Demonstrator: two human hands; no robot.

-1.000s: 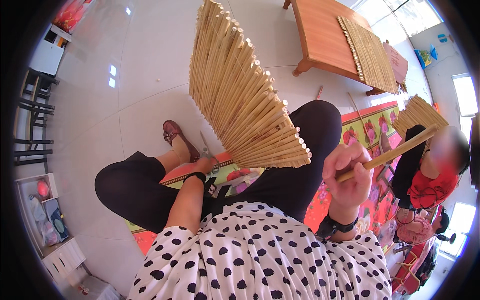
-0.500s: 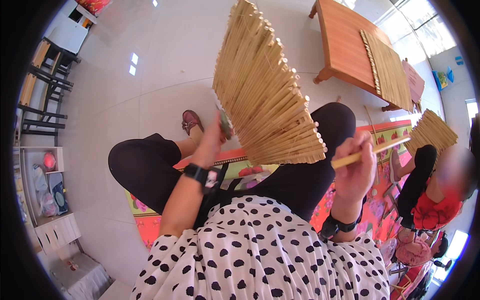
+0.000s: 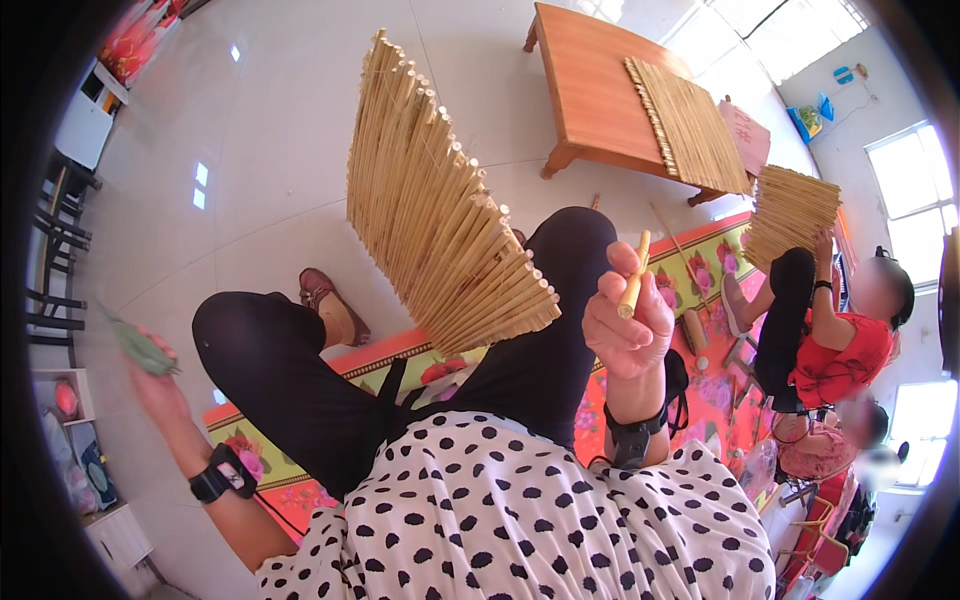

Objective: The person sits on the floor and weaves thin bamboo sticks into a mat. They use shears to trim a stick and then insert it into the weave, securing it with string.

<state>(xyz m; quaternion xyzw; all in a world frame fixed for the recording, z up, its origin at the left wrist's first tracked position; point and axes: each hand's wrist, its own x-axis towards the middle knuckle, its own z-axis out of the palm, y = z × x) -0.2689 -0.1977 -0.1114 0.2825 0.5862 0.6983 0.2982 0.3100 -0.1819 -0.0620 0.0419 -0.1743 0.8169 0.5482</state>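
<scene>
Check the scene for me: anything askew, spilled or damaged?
Nothing looks spilled or clearly damaged. One loose stick lies slantwise across the edge of the floral mat, apart from the stalk panel, so it seems stray.

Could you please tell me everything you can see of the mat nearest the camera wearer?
The mat is made of slim, yellow-tan stalks, seemingly dried, set side by side, with a few fine strands visible across them. Their pale round ends form an uneven right edge. It fans out in this view, its near end by the right thigh, its far end seen against the floor. Neither the left hand nor the right hand touches it; what supports it cannot be told.
</scene>
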